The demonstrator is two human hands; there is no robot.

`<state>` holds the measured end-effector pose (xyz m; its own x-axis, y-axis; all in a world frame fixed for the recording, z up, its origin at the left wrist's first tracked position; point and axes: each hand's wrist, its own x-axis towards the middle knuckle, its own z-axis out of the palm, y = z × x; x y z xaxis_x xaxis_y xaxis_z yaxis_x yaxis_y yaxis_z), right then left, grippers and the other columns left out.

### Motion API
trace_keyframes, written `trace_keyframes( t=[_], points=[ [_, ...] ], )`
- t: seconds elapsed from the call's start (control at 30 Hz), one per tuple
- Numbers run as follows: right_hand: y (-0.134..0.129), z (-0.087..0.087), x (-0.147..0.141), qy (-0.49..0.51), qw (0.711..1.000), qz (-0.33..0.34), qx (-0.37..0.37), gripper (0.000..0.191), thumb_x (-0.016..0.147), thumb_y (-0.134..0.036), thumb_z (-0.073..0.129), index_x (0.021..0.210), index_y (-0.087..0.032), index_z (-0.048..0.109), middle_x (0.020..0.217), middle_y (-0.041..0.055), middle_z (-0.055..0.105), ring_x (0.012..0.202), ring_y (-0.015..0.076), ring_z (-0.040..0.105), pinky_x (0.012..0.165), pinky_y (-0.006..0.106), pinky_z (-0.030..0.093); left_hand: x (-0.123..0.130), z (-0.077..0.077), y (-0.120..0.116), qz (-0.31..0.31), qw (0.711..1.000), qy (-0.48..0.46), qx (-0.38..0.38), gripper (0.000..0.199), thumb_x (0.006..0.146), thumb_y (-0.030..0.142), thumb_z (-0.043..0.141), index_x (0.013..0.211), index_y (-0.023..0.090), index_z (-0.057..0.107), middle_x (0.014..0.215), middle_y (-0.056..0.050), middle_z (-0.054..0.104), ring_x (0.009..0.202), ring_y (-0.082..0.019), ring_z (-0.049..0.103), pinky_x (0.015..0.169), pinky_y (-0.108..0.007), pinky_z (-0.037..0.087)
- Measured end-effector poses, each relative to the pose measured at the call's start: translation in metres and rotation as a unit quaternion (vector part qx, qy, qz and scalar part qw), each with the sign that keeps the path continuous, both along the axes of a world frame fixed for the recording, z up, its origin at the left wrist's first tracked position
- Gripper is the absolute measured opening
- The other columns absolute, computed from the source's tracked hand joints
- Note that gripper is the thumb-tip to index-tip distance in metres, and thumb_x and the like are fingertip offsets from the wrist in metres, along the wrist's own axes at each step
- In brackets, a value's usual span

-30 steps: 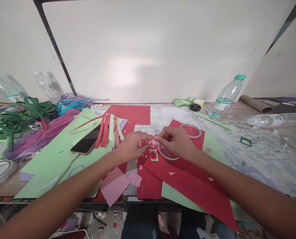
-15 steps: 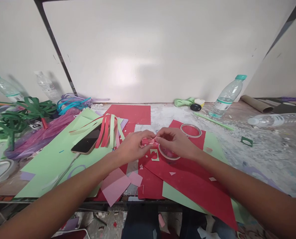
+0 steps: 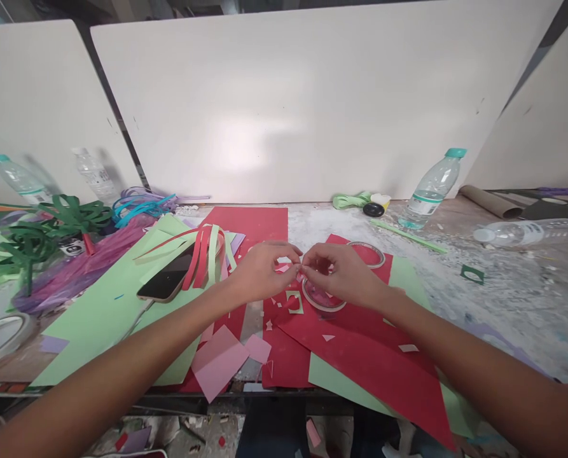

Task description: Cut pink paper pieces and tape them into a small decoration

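Note:
My left hand and my right hand meet over the middle of the table. Their thumbs and forefingers pinch a small piece of pink paper, mostly covered by the fingertips. Under and beside the right hand lies a tape roll on red paper. Just below the fingers is a small light green square with a hole cut in it. More pink paper rests near the table's front edge.
A phone with a cable and red and green paper strips lie on green sheets at left. Another tape roll is behind the right hand. A water bottle leans against the white board.
The fingertips of both hands have drawn closer together, and less of the pink paper shows between them. The whole view has tilted up slightly.

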<state>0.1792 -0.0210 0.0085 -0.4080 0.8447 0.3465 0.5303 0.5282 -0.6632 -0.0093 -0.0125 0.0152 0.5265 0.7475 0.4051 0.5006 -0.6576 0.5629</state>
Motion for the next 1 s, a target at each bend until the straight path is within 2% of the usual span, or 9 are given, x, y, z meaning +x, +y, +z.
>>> trace_keyframes(
  t=[0.23,0.33,0.43,0.57,0.7,0.83,1.0],
  points=[
    [0.009,0.005,0.01,0.085,0.986,0.033,-0.143,0.018,0.082,-0.035,0.056,0.081,-0.019,0.063,0.063,-0.001,0.055,0.051,0.0093,0.046,0.046,0.023,0.036,-0.004,0.004,-0.001,0.019,0.998,-0.048,-0.03,0.016,0.084,0.027,0.052,0.083,0.02,0.066,0.103,-0.001,0.069,0.088,-0.015,0.063,0.063,-0.023,0.047],
    [0.01,0.006,0.011,0.11,0.979,0.064,-0.162,0.022,0.083,-0.039,0.056,0.085,-0.019,0.064,0.066,-0.0009,0.054,0.053,0.0088,0.044,0.047,0.023,0.037,-0.005,0.002,-0.004,0.028,0.997,-0.057,-0.045,0.018,0.085,0.028,0.05,0.084,0.02,0.066,0.103,-0.001,0.069,0.092,-0.015,0.062,0.066,-0.023,0.047],
    [0.006,0.009,0.009,0.109,0.978,0.08,-0.161,0.024,0.082,-0.042,0.058,0.093,-0.02,0.061,0.072,-0.0009,0.053,0.055,0.009,0.045,0.049,0.024,0.038,-0.005,0.0,-0.007,0.031,0.997,-0.054,-0.042,0.018,0.086,0.026,0.048,0.082,0.02,0.065,0.092,0.0,0.07,0.084,-0.014,0.061,0.065,-0.024,0.047],
    [0.0,0.009,0.005,0.056,0.988,0.078,-0.122,0.028,0.075,-0.035,0.067,0.098,-0.023,0.056,0.08,-0.0003,0.054,0.064,0.0111,0.05,0.056,0.025,0.042,-0.003,-0.002,-0.009,0.044,0.996,-0.068,-0.046,0.017,0.085,0.026,0.049,0.079,0.019,0.064,0.087,-0.001,0.069,0.08,-0.014,0.06,0.064,-0.024,0.046],
    [0.0,0.004,0.003,0.032,0.998,0.048,-0.01,0.019,0.076,-0.029,0.065,0.093,-0.023,0.06,0.097,0.0041,0.055,0.075,0.0136,0.053,0.067,0.028,0.046,-0.003,-0.003,-0.008,0.039,0.99,-0.102,-0.091,0.02,0.086,0.03,0.049,0.08,0.019,0.064,0.094,-0.002,0.068,0.087,-0.016,0.061,0.069,-0.026,0.048],
    [0.002,0.001,0.003,0.02,0.997,0.051,0.056,0.011,0.08,-0.028,0.061,0.089,-0.023,0.063,0.096,0.0048,0.06,0.082,0.0165,0.056,0.072,0.03,0.046,-0.004,-0.004,-0.008,0.025,0.984,-0.125,-0.124,0.023,0.087,0.036,0.05,0.08,0.018,0.064,0.089,-0.004,0.068,0.089,-0.019,0.061,0.073,-0.029,0.049],
    [-0.001,0.002,0.002,0.007,0.996,0.04,0.076,0.014,0.082,-0.03,0.059,0.093,-0.023,0.062,0.094,0.0046,0.066,0.087,0.0197,0.06,0.074,0.032,0.046,-0.005,-0.008,-0.006,0.025,0.975,-0.153,-0.16,0.025,0.085,0.039,0.052,0.081,0.018,0.064,0.089,-0.004,0.067,0.079,-0.017,0.061,0.065,-0.028,0.049]
  ],
)
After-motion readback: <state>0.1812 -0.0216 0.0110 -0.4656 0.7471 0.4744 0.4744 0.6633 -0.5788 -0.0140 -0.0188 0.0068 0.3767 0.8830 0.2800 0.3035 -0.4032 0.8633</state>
